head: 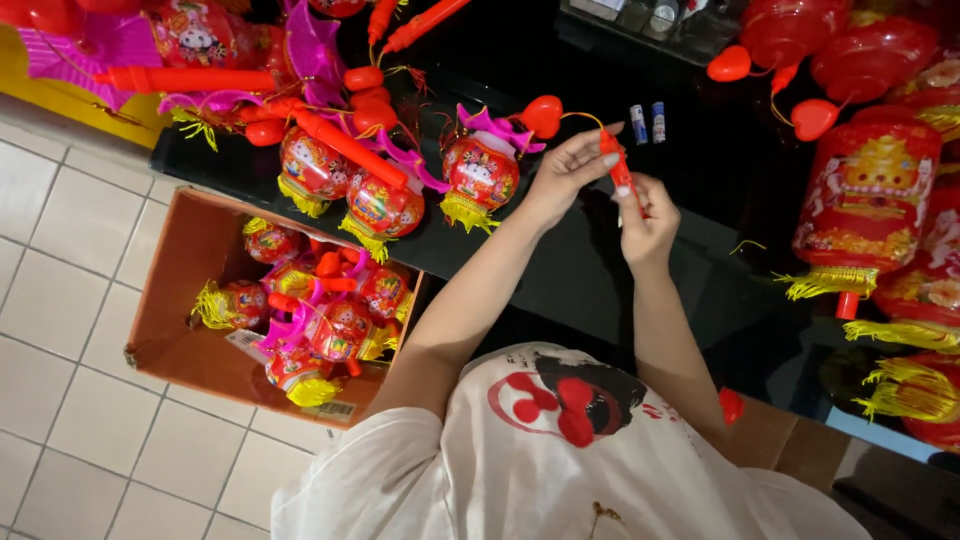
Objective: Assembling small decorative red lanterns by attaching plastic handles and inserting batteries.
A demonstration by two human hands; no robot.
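Note:
Both my hands hold a red plastic lantern stick (621, 170) over the black table (600, 270). My left hand (565, 170) pinches its upper end, and a thin wire runs from there to a red heart-shaped piece (542, 115). My right hand (646, 225) is closed around the stick's lower end. A small red lantern with yellow fringe and pink trim (481, 172) lies just left of my left hand. Two small batteries (648, 123) lie on the table beyond my hands.
More small lanterns (380, 205) and red sticks (185, 78) lie along the table's left part. A cardboard box (175, 330) on the tiled floor holds several lanterns. Larger red lanterns with yellow tassels (865, 205) crowd the right side.

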